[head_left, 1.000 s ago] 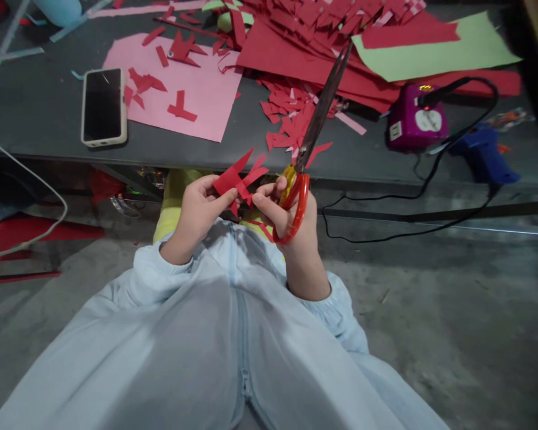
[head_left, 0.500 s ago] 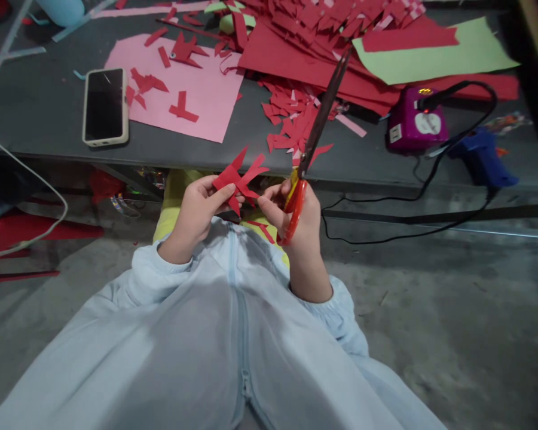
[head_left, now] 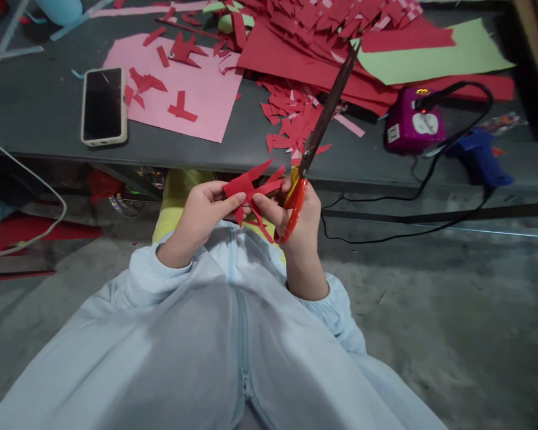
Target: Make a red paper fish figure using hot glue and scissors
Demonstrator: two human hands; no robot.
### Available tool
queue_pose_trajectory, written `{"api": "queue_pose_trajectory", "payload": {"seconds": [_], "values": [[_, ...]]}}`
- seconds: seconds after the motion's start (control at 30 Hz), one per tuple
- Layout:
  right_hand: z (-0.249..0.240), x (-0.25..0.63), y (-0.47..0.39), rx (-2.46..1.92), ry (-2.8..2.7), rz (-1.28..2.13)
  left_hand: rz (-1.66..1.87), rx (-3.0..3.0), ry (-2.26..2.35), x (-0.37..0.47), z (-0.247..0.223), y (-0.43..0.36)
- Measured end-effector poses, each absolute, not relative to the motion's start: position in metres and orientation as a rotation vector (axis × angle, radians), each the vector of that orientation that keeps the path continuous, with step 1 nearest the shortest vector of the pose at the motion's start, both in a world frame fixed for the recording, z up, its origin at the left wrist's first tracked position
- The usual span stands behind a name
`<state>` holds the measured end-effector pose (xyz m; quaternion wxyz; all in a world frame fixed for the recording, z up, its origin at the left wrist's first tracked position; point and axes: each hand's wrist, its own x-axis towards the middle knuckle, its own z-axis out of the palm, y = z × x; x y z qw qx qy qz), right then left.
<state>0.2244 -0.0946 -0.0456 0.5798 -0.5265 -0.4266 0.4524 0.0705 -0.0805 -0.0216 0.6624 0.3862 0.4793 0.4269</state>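
Note:
Between thumb and fingers, my left hand (head_left: 201, 214) pinches a red paper cutout (head_left: 246, 182) with several pointed strips, held over my lap just in front of the table edge. My right hand (head_left: 302, 230) is closed around the red and yellow handles of a pair of scissors (head_left: 325, 113), whose long dark blades point up and away and look shut. The right thumb also touches the cutout near its strips. Beyond the hands, a heap of red paper scraps (head_left: 291, 116) lies at the table's near edge. A red fish-shaped cutout (head_left: 185, 50) with a small eye rests on pink paper (head_left: 197, 128).
On the dark table (head_left: 174, 152) lie a phone (head_left: 102, 106), red sheets (head_left: 296, 57) and a light green sheet (head_left: 430, 63). At the right are a purple box (head_left: 412, 122) and a blue glue gun (head_left: 479, 156), with a black cable looping below the edge.
The red cutout has turned and shifted slightly right, closer to the scissors' handles. My right thumb has moved left onto it, and the blades tilt a little more to the right.

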Motion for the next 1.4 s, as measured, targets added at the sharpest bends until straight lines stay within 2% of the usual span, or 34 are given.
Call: {"api": "queue_pose_trajectory", "payload": {"seconds": [1.1, 1.4], "values": [[-0.0464, 0.2291, -0.0914, -1.184, -0.934, 1.129, 0.868, 1.038, 1.163, 0.0681, -0.0199, -0.0798], [-0.0448, 0.226, -0.0965, -1.205, -0.939, 1.33, 0.979, 0.938, 1.164, 0.0721, -0.0198, -0.0777]]}}
